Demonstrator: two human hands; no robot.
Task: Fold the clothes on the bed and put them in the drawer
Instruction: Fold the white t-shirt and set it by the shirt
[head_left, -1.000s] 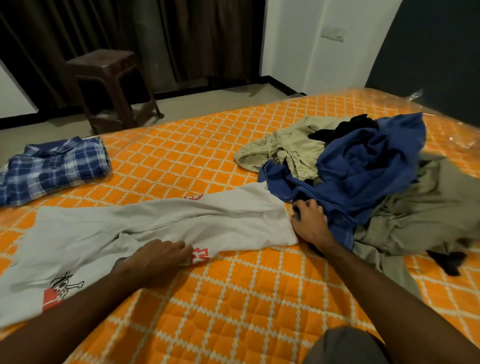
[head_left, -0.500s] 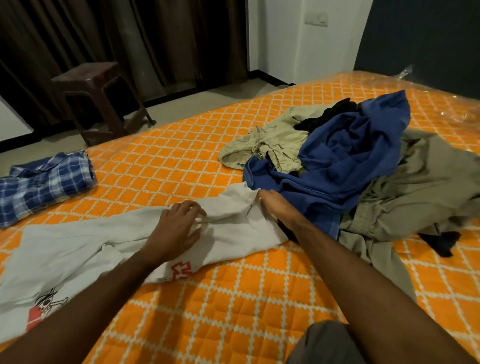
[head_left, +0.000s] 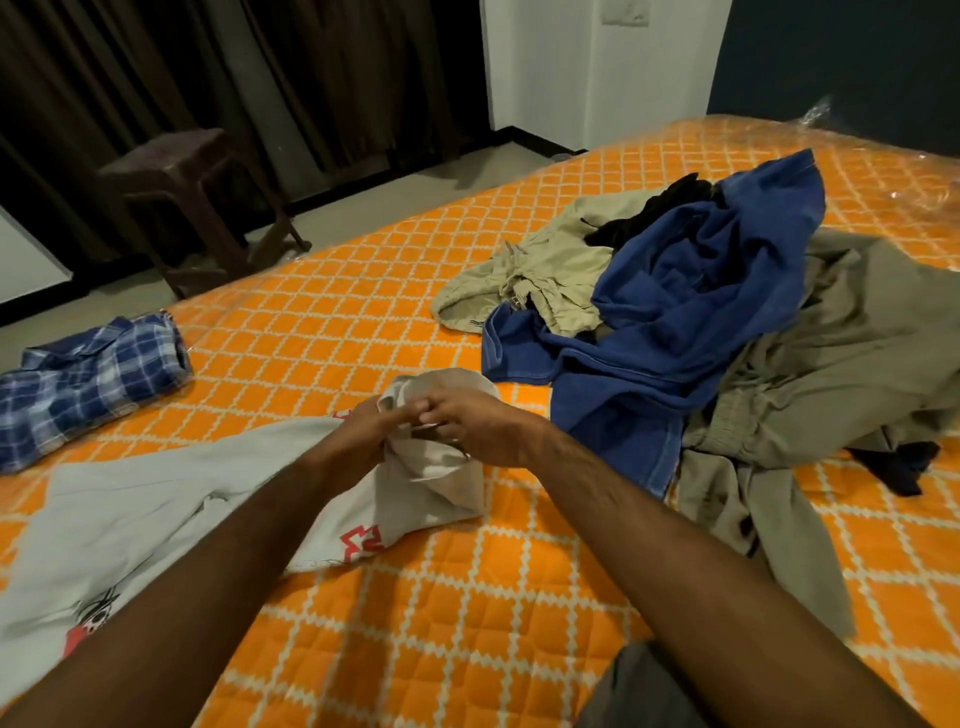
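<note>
White T-shirt (head_left: 171, 499) end bunched mid-bed (head_left: 363, 312): our left hand (head_left: 366, 428) and right hand (head_left: 480, 428) both pinch its cloth, gathering it to start a fold, we judge.

One view only, worn on the head, aimed forward and down over the bed (head_left: 467, 623) from its near edge. Close in: both forearms entering from 6 o'clock, left hand (head_left: 363, 431) and right hand (head_left: 478, 431) meeting near centre. Wide-angle, with bent lines toward the edges. Clothes pile (head_left: 701, 322) at 2 o'clock, plaid shirt (head_left: 88, 384) at 9 o'clock, stool (head_left: 192, 192) and curtains (head_left: 260, 78) far off at 11 o'clock, wall (head_left: 597, 67) at 1 o'clock.
</note>
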